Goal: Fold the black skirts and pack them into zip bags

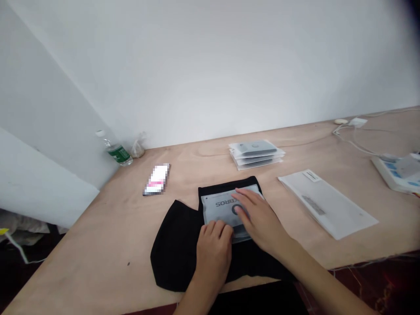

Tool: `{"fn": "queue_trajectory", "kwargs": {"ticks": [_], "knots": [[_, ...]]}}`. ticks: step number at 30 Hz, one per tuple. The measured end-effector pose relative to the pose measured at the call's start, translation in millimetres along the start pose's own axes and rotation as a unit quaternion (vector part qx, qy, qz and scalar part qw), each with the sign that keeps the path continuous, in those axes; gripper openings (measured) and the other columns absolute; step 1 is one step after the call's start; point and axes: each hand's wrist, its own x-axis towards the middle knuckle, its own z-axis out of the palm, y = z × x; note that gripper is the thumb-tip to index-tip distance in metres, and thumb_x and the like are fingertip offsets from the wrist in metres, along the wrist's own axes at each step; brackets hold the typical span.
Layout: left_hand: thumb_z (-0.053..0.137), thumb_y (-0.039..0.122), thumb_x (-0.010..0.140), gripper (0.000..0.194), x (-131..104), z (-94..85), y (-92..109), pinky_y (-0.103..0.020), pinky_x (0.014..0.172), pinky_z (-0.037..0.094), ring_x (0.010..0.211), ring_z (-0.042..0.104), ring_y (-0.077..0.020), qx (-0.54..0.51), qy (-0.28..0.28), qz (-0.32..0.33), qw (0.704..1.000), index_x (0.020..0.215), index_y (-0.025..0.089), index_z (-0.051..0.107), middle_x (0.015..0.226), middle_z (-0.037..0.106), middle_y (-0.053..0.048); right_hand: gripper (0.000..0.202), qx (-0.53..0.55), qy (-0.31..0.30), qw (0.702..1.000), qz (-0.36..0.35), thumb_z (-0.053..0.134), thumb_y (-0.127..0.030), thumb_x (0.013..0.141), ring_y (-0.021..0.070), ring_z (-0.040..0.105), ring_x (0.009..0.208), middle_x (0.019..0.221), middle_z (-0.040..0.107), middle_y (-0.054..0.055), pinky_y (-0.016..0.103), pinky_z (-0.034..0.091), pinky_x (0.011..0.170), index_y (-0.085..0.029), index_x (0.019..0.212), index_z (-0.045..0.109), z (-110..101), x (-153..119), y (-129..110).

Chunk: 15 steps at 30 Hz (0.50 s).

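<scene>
A frosted plastic pouch (216, 208) with grey lettering lies on a folded black cloth (175, 249) near the table's front edge. Something dark shows through the pouch's lower part. My left hand (215, 249) has its fingers curled over the lower left edge of the pouch; the fingertips are hidden. Flat across the pouch's right side rests my right hand (257, 216), its fingers spread and its thumb apart.
Behind the cloth is a stack of filled pouches (257, 153). A larger white pouch (328, 203) lies at the right, a phone (157, 179) and a bottle (118, 153) at the left. Cables and a white device (395, 175) sit far right.
</scene>
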Motion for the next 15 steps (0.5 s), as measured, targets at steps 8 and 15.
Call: {"fn": "queue_trajectory", "kwargs": {"ticks": [8,15], "knots": [[0.043,0.01,0.083,0.02,-9.0,8.9,-5.4,-0.03,0.06,0.035,0.067,0.049,-0.017,0.022,0.049,0.04,0.998,0.072,0.018,0.058,0.074,0.059,-0.003,0.061,-0.301,-0.081,0.949,-0.045,0.035,-0.061,0.082,0.048,0.016,0.128,0.145,0.029,0.009,0.075,0.01,0.088,-0.032,0.136,0.034,50.3,4.7,24.8],[0.047,0.011,0.082,0.016,-20.9,-7.6,-23.6,-0.03,0.062,0.039,0.07,0.051,-0.017,-0.05,0.001,0.039,0.998,0.078,0.021,0.059,0.079,0.061,-0.002,0.088,-0.329,-0.094,0.938,-0.056,0.047,-0.074,0.064,0.0519,0.009,0.128,0.147,0.023,0.011,0.076,0.008,0.087,-0.032,0.139,0.026,47.5,0.3,32.1]]}}
